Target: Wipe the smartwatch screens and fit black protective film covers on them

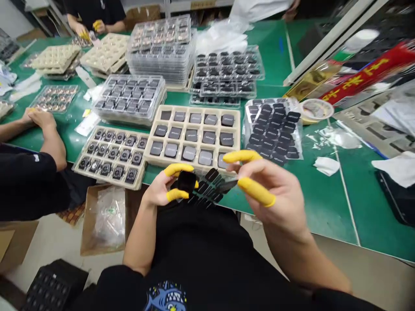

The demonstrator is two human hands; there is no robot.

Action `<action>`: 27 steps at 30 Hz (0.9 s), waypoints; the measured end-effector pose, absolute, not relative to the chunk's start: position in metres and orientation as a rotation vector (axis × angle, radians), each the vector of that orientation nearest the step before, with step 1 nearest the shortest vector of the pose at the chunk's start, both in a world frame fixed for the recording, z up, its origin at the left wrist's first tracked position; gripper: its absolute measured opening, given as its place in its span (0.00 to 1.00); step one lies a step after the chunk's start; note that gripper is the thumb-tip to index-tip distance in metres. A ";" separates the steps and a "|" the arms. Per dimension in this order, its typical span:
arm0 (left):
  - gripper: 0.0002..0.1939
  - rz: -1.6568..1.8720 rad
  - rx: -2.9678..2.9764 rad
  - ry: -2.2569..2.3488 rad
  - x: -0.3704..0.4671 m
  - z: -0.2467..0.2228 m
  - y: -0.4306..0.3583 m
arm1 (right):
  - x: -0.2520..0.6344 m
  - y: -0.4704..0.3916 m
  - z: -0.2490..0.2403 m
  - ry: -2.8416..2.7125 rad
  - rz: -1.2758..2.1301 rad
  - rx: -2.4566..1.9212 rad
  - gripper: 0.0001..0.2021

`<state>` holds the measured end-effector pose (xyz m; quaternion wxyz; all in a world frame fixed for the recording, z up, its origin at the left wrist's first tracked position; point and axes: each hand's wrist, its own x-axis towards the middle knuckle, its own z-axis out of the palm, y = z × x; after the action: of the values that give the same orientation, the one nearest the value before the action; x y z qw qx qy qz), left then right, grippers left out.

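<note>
My left hand [162, 190], with yellow finger cots, grips a black square watch body [187, 182] with its dark screen turned up. Just right of it, my right hand [272, 190] pinches a thin dark film [228, 185] with a clear edge between yellow-capped thumb and finger. Below the two hands lies a clear sheet of black square film stickers [205, 190] at the table's edge. Straight ahead is a beige tray [193, 110], whose cells hold dark square pieces with pale lettering. To its left, another beige tray [112, 149] carries watch bodies in rows.
A second sticker sheet [272, 127] lies right of the trays, near a tape roll [317, 110]. Stacked clear trays [162, 56] rise behind. A neighbour's hands [40, 119] rest on the left, and another person [94, 19] works across the green table [333, 194].
</note>
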<state>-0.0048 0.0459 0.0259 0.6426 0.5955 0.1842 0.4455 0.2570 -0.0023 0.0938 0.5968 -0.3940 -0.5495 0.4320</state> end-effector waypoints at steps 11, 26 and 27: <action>0.37 1.241 1.473 0.421 0.014 0.007 0.034 | 0.211 0.008 0.092 -1.089 1.202 -0.838 0.05; 0.38 1.354 1.584 0.505 0.016 0.003 0.032 | 0.195 0.002 0.085 -0.992 1.278 -0.817 0.04; 0.38 1.359 1.583 0.502 0.016 0.003 0.032 | 0.195 0.002 0.085 -1.000 1.285 -0.818 0.04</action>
<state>0.0159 0.0320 0.0027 0.4773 0.6483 0.2055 0.5565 0.1954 0.0019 0.0847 0.6127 -0.3549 -0.4336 0.5574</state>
